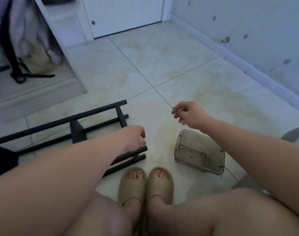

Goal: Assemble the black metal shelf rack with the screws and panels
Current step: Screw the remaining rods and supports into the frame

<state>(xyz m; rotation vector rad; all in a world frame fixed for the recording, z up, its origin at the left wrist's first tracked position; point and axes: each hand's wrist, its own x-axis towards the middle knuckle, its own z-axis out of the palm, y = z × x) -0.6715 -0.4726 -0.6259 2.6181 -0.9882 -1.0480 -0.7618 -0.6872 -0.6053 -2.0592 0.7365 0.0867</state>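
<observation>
Left hand (133, 138) curled over the black rack (94, 111) end — grip unclear; right hand (191, 114) pinches a tiny piece (173, 108) above a plastic box (198, 150).

We log the rack frame (74, 126) as plain matte black. Floor (162, 65) tiles: pale greenish white, yellowish marbled blotches, thin dark grout lines. Plastic box (198, 152): translucent grey-brown. Slippers (133, 186): plain beige. Door (125, 14): white. Wall (247, 17): pale bluish white, scattered grey round dots. Bag (38, 60): cream, with black straps (40, 76). We note a cool blue cast over everything.
</observation>
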